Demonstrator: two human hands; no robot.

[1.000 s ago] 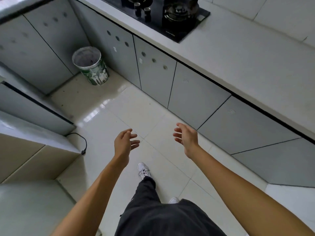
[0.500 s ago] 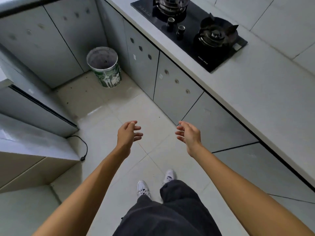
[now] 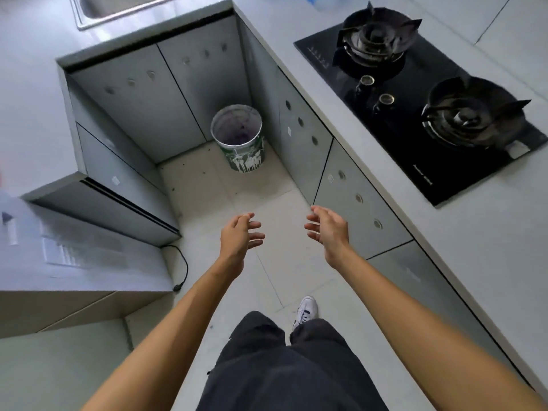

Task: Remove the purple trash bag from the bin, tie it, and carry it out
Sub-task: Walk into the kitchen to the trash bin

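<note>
A round bin (image 3: 240,154) with a green and white pattern stands on the floor in the corner between the grey cabinets. A purple trash bag (image 3: 236,128) lines it, its edge folded over the rim. My left hand (image 3: 240,234) and my right hand (image 3: 327,229) are stretched out in front of me, well short of the bin and apart from each other. Both hands hold nothing, with their fingers spread and slightly curled.
A countertop with a black two-burner gas hob (image 3: 421,105) runs along the right. Grey cabinets (image 3: 154,102) close the far end, with a steel sink (image 3: 112,7) above. A low unit (image 3: 89,250) and a black cable (image 3: 182,268) sit left. Pale tiled floor (image 3: 267,203) leads to the bin.
I have walked toward the corner, so the bin now lies closer and nearer the middle of view. Both hands stay raised and empty.
</note>
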